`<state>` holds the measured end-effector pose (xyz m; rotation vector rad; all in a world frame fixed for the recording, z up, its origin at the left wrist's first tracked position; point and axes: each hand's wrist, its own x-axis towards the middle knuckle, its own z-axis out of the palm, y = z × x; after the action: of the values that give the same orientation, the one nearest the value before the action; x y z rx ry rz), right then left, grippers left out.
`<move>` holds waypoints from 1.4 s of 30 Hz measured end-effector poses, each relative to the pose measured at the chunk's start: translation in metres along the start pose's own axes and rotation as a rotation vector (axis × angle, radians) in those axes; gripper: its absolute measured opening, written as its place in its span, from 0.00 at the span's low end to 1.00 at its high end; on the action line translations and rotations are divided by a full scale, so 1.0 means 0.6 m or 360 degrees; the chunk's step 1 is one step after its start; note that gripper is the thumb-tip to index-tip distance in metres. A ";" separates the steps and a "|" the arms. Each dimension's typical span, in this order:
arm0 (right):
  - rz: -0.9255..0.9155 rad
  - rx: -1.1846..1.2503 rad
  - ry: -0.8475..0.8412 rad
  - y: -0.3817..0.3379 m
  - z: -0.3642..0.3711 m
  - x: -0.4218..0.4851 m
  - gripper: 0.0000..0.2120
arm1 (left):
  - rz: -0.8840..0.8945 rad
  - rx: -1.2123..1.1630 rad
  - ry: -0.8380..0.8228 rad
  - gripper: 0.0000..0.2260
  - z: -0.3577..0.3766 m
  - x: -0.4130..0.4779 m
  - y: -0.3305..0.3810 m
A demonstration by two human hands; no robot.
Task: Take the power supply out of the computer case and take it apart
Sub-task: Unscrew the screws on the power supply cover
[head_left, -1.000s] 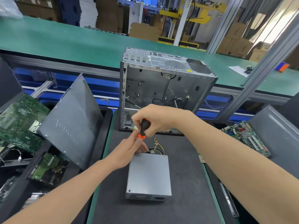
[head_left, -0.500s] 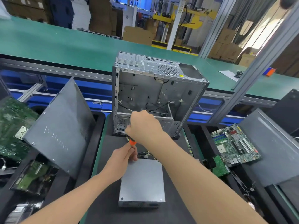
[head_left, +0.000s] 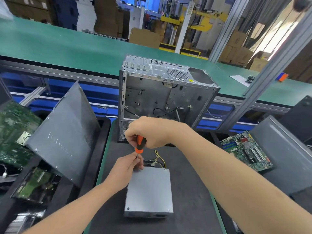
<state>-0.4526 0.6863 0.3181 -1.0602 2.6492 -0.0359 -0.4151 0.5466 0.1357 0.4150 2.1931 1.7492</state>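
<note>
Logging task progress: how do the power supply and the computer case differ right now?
The power supply lies flat and closed on the black mat; the computer case stands upright behind it, side open. The power supply is much smaller than the case. Both are grey metal boxes.

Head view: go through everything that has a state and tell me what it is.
Computer case, upright, side open.
Power supply, out of the case, flat on the mat, cover on.
Screwdriver, upright over the supply's far corner.
Right hand, grips the screwdriver handle.
Left hand, pinches the screwdriver shaft.
Side panel, detached, leaning left.
</note>
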 end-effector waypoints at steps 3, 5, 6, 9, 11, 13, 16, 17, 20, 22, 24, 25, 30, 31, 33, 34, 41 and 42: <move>0.0162 0.0011 0.0116 -0.011 0.016 -0.011 0.12 | 0.0026 0.0011 0.0026 0.14 0.001 0.000 -0.003; 0.0575 -0.0162 0.0335 -0.021 0.038 -0.009 0.19 | 0.0041 0.0009 0.0018 0.15 0.002 0.001 -0.004; 0.0848 -0.0254 0.0428 -0.029 0.046 -0.006 0.25 | 0.0061 0.0038 0.0005 0.15 0.002 0.001 -0.003; 0.1259 -0.0210 0.0468 -0.041 0.060 0.006 0.30 | 0.0097 0.0081 -0.0054 0.16 0.000 0.003 -0.004; 0.1157 -0.0117 0.0471 -0.035 0.060 0.009 0.22 | 0.0129 0.0104 -0.0060 0.15 -0.002 0.006 -0.008; 0.0930 -0.0054 0.0447 -0.030 0.051 0.005 0.14 | 0.0144 0.0108 -0.0053 0.15 -0.004 0.008 -0.012; 0.0614 0.0087 0.0336 -0.026 0.033 -0.005 0.10 | 0.0159 0.0113 -0.0051 0.15 -0.008 0.010 -0.020; 0.0560 0.0096 0.0285 -0.024 0.027 -0.008 0.10 | 0.0166 0.0123 -0.0051 0.15 -0.009 0.011 -0.022; 0.0469 -0.0023 0.0199 -0.018 0.014 -0.011 0.10 | 0.0172 0.0134 -0.0050 0.15 -0.009 0.014 -0.026; 0.0396 0.0004 0.0183 -0.019 0.013 -0.010 0.12 | 0.0196 0.0147 -0.0050 0.14 -0.009 0.013 -0.027; 0.0345 0.0103 0.0171 -0.023 0.016 -0.007 0.13 | 0.0211 0.0151 -0.0043 0.14 -0.009 0.011 -0.029; 0.0334 0.0131 0.0161 -0.025 0.016 -0.006 0.12 | 0.0214 0.0150 -0.0033 0.14 -0.009 0.010 -0.030; 0.0595 -0.0047 0.0269 -0.024 0.020 -0.007 0.18 | 0.0200 0.0086 0.0013 0.15 -0.004 0.009 -0.029; 0.0782 -0.0158 0.0355 -0.026 0.025 -0.004 0.25 | 0.0198 0.0070 0.0012 0.15 -0.004 0.008 -0.029; 0.1104 -0.0280 0.0451 -0.037 0.036 0.004 0.32 | 0.0187 0.0036 -0.0004 0.15 -0.005 0.009 -0.029; 0.1183 -0.0234 0.0467 -0.041 0.043 0.009 0.32 | 0.0181 0.0030 -0.0018 0.15 -0.007 0.011 -0.030; 0.0732 0.0110 0.0266 -0.027 0.019 0.003 0.10 | 0.0150 0.0067 -0.0138 0.13 -0.024 0.021 -0.036; 0.0635 0.0116 0.0237 -0.025 0.014 -0.002 0.07 | 0.0145 0.0081 -0.0143 0.13 -0.025 0.022 -0.035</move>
<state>-0.4393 0.6764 0.3120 -0.5093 2.9183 -0.1311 -0.4338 0.5341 0.1174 0.6027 2.1904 1.6883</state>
